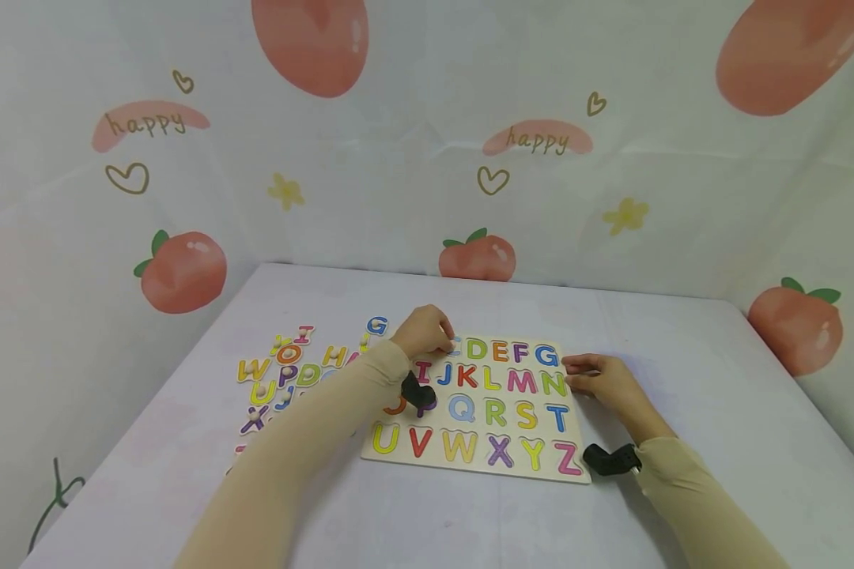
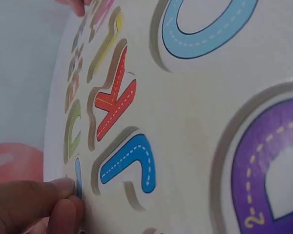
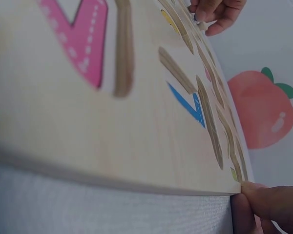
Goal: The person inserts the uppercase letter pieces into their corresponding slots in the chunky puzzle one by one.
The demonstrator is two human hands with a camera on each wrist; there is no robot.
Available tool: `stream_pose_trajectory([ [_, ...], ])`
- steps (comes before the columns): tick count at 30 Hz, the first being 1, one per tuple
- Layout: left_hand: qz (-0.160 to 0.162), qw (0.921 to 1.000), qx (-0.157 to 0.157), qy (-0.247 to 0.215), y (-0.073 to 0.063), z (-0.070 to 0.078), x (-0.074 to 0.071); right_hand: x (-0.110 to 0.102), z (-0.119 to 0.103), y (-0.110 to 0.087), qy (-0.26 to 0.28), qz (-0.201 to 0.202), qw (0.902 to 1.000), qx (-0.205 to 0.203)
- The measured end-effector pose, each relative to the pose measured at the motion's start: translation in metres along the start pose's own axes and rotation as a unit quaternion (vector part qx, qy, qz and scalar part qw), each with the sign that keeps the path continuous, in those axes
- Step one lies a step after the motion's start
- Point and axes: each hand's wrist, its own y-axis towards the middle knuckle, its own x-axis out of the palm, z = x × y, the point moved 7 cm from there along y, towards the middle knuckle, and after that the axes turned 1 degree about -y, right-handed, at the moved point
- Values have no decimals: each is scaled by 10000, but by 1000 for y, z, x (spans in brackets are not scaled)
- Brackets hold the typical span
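Note:
A wooden alphabet puzzle board [image 1: 434, 450] lies on the table, with coloured letters printed in its recesses. My left hand [image 1: 423, 332] is over the board's far row, just left of the D recess [image 1: 476, 348]. Its thumb and fingers [image 2: 63, 187] pinch a small knobbed letter piece [image 3: 196, 17]; a bit of blue shows, but the fingers hide most of it. At the board's right edge, my right hand [image 1: 607, 386] grips the rim beside the G and N recesses, its thumb [image 3: 254, 190] against the corner.
Loose knobbed letter pieces lie left of the board, among them a W [image 1: 253, 370], an orange O [image 1: 288, 353], a purple X [image 1: 254, 420] and a blue G [image 1: 377, 325]. My left forearm [image 1: 306, 442] covers part of this pile. Behind the table [image 1: 690, 356] hangs a peach-printed cloth [image 1: 398, 174].

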Motion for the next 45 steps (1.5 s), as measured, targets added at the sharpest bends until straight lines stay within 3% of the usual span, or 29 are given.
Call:
stream_pose_trajectory([
  [5, 62, 9995, 160, -268, -9, -2, -13, 1, -2, 0, -30, -23, 10000, 4],
  [13, -62, 9939, 469, -993, -33, -4, -57, 1, -5, -3, -16, -39, 10000, -56],
  [22, 180, 9915, 711, -1075, -80, -25, -113, 0, -1, -1, -26, -31, 10000, 36],
  [29, 484, 9910, 797, -965, -117, -49, -143, 1, 0, 0, -43, 3, 10000, 83],
  [37, 670, 9904, 465, -1113, -148, -88, -152, 0, -3, -1, -38, -5, 10000, 73],
  [45, 647, 9948, -298, -730, -147, -145, -136, 0, -3, -3, -46, 0, 10000, 85],
])
